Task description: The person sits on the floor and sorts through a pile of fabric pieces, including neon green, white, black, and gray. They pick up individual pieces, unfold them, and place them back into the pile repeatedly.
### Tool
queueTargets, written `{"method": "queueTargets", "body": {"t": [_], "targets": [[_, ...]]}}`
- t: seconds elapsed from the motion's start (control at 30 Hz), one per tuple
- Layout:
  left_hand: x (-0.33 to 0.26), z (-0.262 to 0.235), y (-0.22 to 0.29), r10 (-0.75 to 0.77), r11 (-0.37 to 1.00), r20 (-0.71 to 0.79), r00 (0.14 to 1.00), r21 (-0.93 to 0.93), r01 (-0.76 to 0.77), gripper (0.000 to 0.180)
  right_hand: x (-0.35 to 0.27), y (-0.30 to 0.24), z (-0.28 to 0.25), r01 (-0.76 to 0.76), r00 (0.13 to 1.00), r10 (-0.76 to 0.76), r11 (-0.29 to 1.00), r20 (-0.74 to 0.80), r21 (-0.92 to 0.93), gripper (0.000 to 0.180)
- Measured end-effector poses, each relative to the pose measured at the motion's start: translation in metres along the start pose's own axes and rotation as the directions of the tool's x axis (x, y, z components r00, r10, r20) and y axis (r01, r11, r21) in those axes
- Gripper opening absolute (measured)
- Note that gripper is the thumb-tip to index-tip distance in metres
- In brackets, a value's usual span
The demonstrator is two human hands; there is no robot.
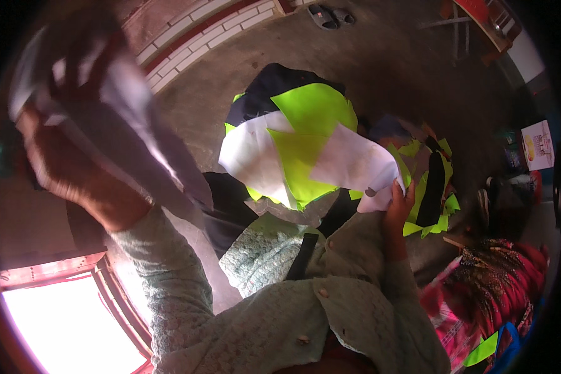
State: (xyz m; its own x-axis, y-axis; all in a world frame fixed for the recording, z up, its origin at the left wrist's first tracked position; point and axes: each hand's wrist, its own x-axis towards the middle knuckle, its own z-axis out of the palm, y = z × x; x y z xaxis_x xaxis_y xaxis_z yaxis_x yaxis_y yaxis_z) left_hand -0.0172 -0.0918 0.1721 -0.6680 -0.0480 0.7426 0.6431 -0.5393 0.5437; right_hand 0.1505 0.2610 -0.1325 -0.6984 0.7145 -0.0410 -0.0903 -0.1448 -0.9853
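Note:
My left hand (59,156) is raised high at the left, closed on a white fabric piece (159,156) that hangs down toward my lap. Motion smears its fingers and the cloth's upper end. Lower, at the right of the pile, my right hand (397,209) pinches the edge of another white fabric piece (358,159), which lies partly on the heap. That heap holds cut pieces of neon yellow-green fabric (315,109), white cloth and dark navy fabric (258,100), in front of my knees.
A second heap of neon and black scraps (433,181) lies to the right. Pink and red patterned cloth (480,287) sits by my right side. Slippers (330,17) rest on the far floor, near a white brick wall edge (212,34). A table (489,25) stands far right.

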Motion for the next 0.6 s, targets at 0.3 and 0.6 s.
{"method": "queueTargets", "body": {"t": [0.3, 0.6], "targets": [[0.102, -0.040, -0.011, -0.071, 0.993, 0.186, 0.980, 0.102, 0.053, 0.033, -0.001, -0.001, 0.005, 0.042, 0.998, -0.035, 0.988, 0.049, -0.150, 0.046], [-0.007, 0.012, -0.024, -0.053, 0.997, -0.140, 0.989, -0.057, 0.045, 0.027, 0.004, 0.003, 0.001, 0.023, 0.998, -0.014, 0.985, 0.053, -0.169, 0.038]]}}
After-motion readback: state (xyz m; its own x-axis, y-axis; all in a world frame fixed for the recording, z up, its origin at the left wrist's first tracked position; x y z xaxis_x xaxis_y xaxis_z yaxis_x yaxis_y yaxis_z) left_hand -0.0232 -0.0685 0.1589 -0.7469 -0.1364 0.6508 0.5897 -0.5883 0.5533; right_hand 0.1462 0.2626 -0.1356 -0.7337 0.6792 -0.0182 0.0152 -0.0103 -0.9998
